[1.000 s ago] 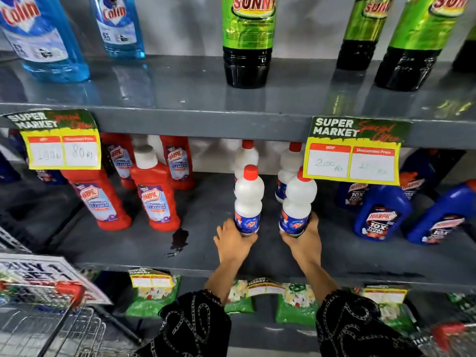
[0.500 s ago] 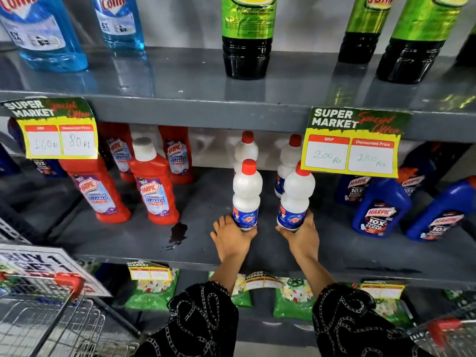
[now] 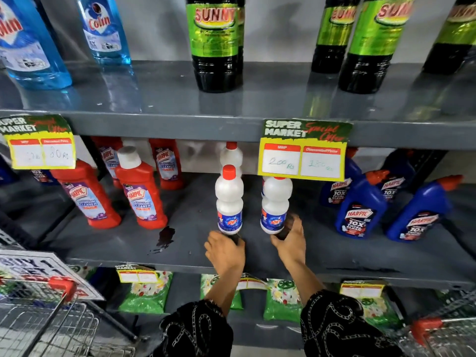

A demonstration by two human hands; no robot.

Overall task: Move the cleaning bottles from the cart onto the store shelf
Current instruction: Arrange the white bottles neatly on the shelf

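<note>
Two white cleaning bottles with red caps and blue labels stand upright on the grey middle shelf point(image 3: 108, 243). My left hand point(image 3: 225, 249) sits just in front of the left bottle point(image 3: 229, 199), its fingers loose, with a dark gap below the bottle's base. My right hand point(image 3: 289, 239) still cups the base of the right bottle point(image 3: 275, 202), with fingers along its right side. A yellow price tag point(image 3: 304, 155) hides that bottle's cap. Another white bottle point(image 3: 231, 154) stands further back.
Red Harpic bottles point(image 3: 140, 194) stand to the left and blue Harpic bottles point(image 3: 360, 210) to the right. A dark spill point(image 3: 164, 237) marks the shelf. Wire carts sit at the lower left point(image 3: 38, 320) and lower right point(image 3: 445, 336). Green packets point(image 3: 144, 292) fill the shelf below.
Both bottles went a little deeper onto the shelf and now stand on it. My left hand slipped back from its bottle's base. My right hand's hold has loosened.
</note>
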